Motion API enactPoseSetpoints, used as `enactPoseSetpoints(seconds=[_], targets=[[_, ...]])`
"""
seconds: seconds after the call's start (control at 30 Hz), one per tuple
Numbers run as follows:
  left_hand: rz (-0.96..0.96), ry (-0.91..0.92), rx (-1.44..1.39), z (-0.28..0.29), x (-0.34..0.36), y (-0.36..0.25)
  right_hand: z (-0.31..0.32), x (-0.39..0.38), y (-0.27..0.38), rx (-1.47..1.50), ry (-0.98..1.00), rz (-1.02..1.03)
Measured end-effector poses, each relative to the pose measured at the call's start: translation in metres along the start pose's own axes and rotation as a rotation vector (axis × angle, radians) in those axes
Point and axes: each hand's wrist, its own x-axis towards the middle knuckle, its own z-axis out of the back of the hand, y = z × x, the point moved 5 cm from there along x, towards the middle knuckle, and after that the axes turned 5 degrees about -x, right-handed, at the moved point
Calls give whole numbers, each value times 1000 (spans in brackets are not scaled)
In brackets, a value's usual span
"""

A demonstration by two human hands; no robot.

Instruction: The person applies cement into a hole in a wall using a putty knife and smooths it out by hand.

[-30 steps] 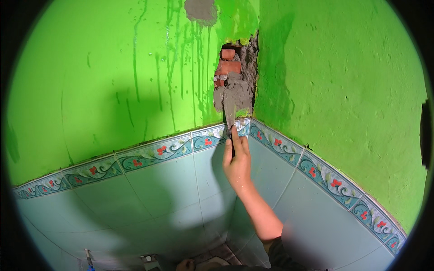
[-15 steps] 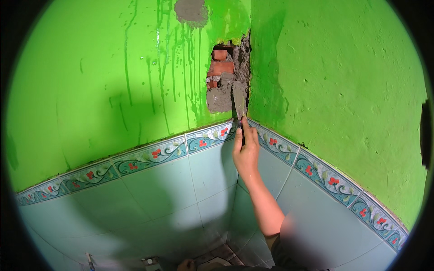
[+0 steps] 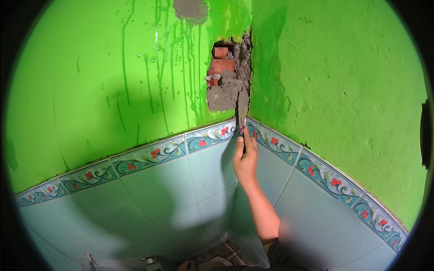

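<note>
I count one trowel (image 3: 242,108) in my one raised hand (image 3: 244,159), one ragged hole (image 3: 228,74) in the corner showing two red bricks (image 3: 221,59), one grey patch of mortar (image 3: 191,9) higher up, two green walls (image 3: 90,81), and one flowered tile border (image 3: 149,156) running along both.

One bare forearm and hand, no sleeve in sight

The right hand (image 3: 244,161) is bare, with no glove, ring or watch showing, and the forearm behind it is uncovered along all of its visible length. At the lower edge a strip of dark clothing shows beside the arm, its cut too unclear to tell. The left hand (image 3: 186,265) shows only as a small bare part at the bottom edge.
</note>
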Motion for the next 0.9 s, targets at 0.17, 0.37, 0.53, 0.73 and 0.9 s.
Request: enactPoseSetpoints(seconds=[0.17, 0.37, 0.53, 0.73, 0.9], targets=[[37, 8, -8, 0, -8, -7, 5, -9, 6, 45, 80, -130], [38, 27, -41, -3, 3, -1, 14, -22, 13, 108, 77, -175], [-14, -2, 7, -8, 15, 19, 19, -24, 32, 63, 63, -57], [-22, 46, -91, -18, 22, 32, 11, 2, 18, -51, -5, 60], [-48, -47, -77, -21, 26, 41, 20, -17, 27, 16, 165, -89]])
